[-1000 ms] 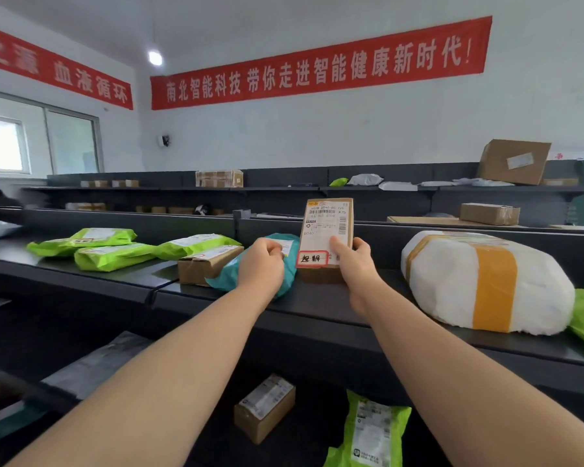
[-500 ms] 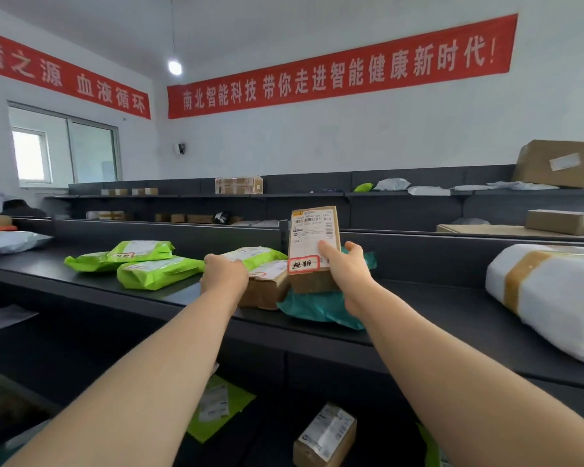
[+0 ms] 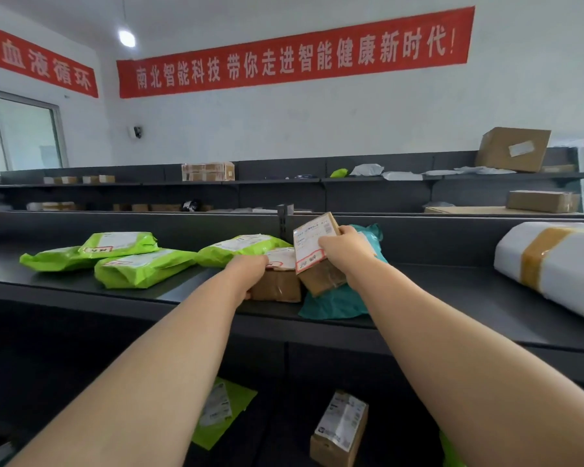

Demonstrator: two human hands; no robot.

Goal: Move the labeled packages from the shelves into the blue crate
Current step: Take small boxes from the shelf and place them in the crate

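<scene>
The right hand (image 3: 346,252) grasps a small brown cardboard box with a white label (image 3: 312,254). Its fingers curl round the box's right edge and hold it tilted over a teal plastic mailer bag (image 3: 334,306), which lies at the front edge of the dark grey shelf (image 3: 452,298). Just to the left, the left hand (image 3: 248,273) clasps the left end of a second brown cardboard box (image 3: 278,288) lying flat on the shelf. Lime-green plastic mailers (image 3: 142,269) lie further left. A large white parcel banded with tan tape (image 3: 553,264) sits toward the shelf's right end.
</scene>
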